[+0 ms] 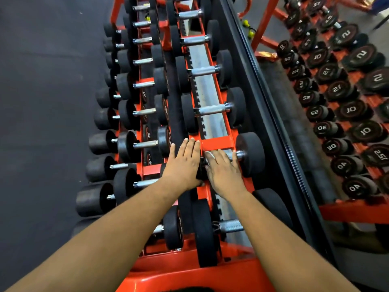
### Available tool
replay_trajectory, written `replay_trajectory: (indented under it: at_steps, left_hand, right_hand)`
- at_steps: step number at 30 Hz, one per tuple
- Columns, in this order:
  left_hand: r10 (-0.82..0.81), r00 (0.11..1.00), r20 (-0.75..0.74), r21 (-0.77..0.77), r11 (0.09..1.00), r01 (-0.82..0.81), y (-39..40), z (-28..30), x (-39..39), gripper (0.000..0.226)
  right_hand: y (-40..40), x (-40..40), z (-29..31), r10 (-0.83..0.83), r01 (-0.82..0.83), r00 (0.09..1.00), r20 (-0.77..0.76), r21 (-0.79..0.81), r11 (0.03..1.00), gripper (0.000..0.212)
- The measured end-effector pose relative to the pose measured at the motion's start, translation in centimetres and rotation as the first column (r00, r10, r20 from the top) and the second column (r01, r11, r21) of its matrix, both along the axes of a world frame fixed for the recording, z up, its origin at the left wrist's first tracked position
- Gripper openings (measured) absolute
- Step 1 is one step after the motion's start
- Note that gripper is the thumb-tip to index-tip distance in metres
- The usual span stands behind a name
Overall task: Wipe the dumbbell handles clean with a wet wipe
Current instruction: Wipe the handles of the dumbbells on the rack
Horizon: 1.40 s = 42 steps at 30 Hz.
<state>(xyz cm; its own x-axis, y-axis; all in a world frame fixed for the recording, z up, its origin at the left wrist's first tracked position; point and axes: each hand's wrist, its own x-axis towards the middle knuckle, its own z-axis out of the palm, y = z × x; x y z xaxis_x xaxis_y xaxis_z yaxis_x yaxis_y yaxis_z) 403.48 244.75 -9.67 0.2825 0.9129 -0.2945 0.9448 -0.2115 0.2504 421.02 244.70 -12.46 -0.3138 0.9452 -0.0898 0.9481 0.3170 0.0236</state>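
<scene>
A black dumbbell (250, 153) with a chrome handle lies across the top tier of an orange rack (216, 142). My right hand (224, 171) lies over that handle, fingers curled round it with a white wet wipe (209, 154) showing under the fingertips. My left hand (184, 165) rests flat, fingers straight, on the dumbbell's left black head, which it mostly hides. The handle's right end (239, 154) shows bare chrome.
More dumbbells (214, 109) line the top tier ahead, and another (229, 226) lies nearer me. Lower tiers (145, 111) to the left hold several more. A mirror (336, 91) on the right reflects the rack. Dark rubber floor (42, 102) spreads left.
</scene>
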Motion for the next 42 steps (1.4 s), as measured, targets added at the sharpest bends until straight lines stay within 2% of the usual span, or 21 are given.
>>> replay_trajectory:
  at_steps: [3, 5, 8, 12, 14, 19, 22, 24, 26, 29, 31, 34, 36, 38, 39, 40, 41, 42]
  left_hand:
    - [-0.006, 1.000, -0.010, 0.008, 1.000, 0.006, 0.0, -0.1, 0.1, 0.130]
    - [-0.007, 1.000, -0.017, 0.004, 1.000, 0.007, 0.0, -0.1, 0.1, 0.131]
    - [0.005, 1.000, -0.020, 0.004, 1.000, -0.005, 0.0, 0.0, 0.1, 0.131]
    - [0.001, 1.000, -0.015, 0.017, 1.000, -0.001, -0.1, -0.3, 0.0, 0.131]
    - [-0.005, 1.000, -0.013, 0.021, 1.000, 0.005, 0.0, -0.4, 0.0, 0.132]
    - [-0.018, 0.999, -0.028, 0.014, 1.000, 0.018, 0.1, -0.1, 0.0, 0.130]
    - [-0.013, 1.000, -0.018, 0.014, 1.000, 0.013, 0.1, -0.2, 0.0, 0.130]
    - [-0.011, 1.000, -0.008, 0.023, 1.000, 0.011, 0.1, -0.3, 0.0, 0.130]
    - [-0.016, 1.000, -0.002, 0.025, 1.000, 0.016, 0.2, -0.3, 0.0, 0.130]
    - [-0.020, 1.000, -0.004, 0.016, 1.000, 0.020, 0.1, -0.1, 0.0, 0.131]
    - [-0.010, 1.000, 0.011, 0.020, 1.000, 0.010, 0.2, -0.1, 0.0, 0.130]
    - [-0.010, 1.000, 0.009, 0.020, 1.000, 0.009, 0.1, 0.0, 0.0, 0.122]
    - [-0.016, 1.000, 0.001, 0.021, 1.000, 0.016, 0.3, 0.4, 0.1, 0.118]
    - [-0.002, 1.000, 0.001, 0.003, 1.000, 0.002, 0.1, 0.6, 0.1, 0.124]
    - [0.002, 1.000, -0.006, 0.004, 1.000, -0.002, 0.0, 0.6, 0.2, 0.127]
    - [0.004, 1.000, -0.019, 0.001, 1.000, -0.004, 0.0, 0.7, 0.3, 0.129]
    - [0.004, 1.000, -0.029, -0.005, 1.000, -0.004, 0.0, 0.7, 0.4, 0.130]
    - [0.003, 0.999, -0.040, -0.008, 1.000, -0.004, 0.1, 0.7, 0.4, 0.131]
  right_hand:
    - [-0.3, 0.4, -0.5, -0.055, 0.053, 0.998, 0.032, 0.064, 0.997, 0.044]
    - [2.1, -0.4, 0.2, -0.113, 0.112, 0.993, 0.032, 0.032, 0.993, 0.037]
    - [3.7, -0.8, 1.1, -0.121, 0.125, 0.990, 0.074, -0.049, 0.991, 0.049]
    - [-0.3, 1.1, 0.1, -0.148, 0.142, 0.983, 0.107, 0.055, 0.988, 0.072]
    - [-0.3, 1.3, -0.2, -0.156, 0.151, 0.976, 0.150, 0.049, 0.987, 0.080]
    - [3.8, 1.0, 1.7, -0.063, 0.081, 0.989, 0.132, -0.135, 0.987, 0.066]
    - [1.7, 0.6, 1.2, -0.029, 0.032, 0.998, 0.058, -0.053, 0.998, 0.054]
    - [0.5, -0.8, 0.5, 0.027, -0.028, 0.999, -0.026, -0.063, 0.998, 0.058]
    - [0.7, -1.3, 0.7, 0.045, -0.047, 0.998, -0.045, -0.054, 0.997, 0.058]
    - [1.1, 0.3, 1.7, -0.107, 0.107, 0.993, 0.054, 0.018, 0.994, 0.059]
    - [0.4, 0.2, 1.4, -0.184, 0.182, 0.981, 0.067, 0.039, 0.983, 0.064]
    - [-1.6, -2.4, 0.2, -0.061, 0.061, 0.996, -0.064, -0.007, 0.998, 0.066]
    - [-2.8, -3.1, 0.6, -0.105, 0.099, 0.958, -0.265, -0.035, 0.994, 0.063]
    - [-4.1, -2.6, 1.6, -0.283, 0.275, 0.844, -0.456, -0.084, 0.958, 0.054]
    - [-4.8, -2.2, 2.0, -0.414, 0.408, 0.718, -0.559, -0.143, 0.902, 0.050]
    - [-5.2, -1.9, 2.0, -0.556, 0.522, 0.482, -0.677, -0.288, 0.803, 0.046]
    - [-5.2, -1.8, 2.1, -0.658, 0.566, 0.117, -0.744, -0.494, 0.659, 0.045]
    - [-5.0, -1.8, 1.9, -0.652, 0.506, -0.300, -0.696, -0.695, 0.510, 0.043]
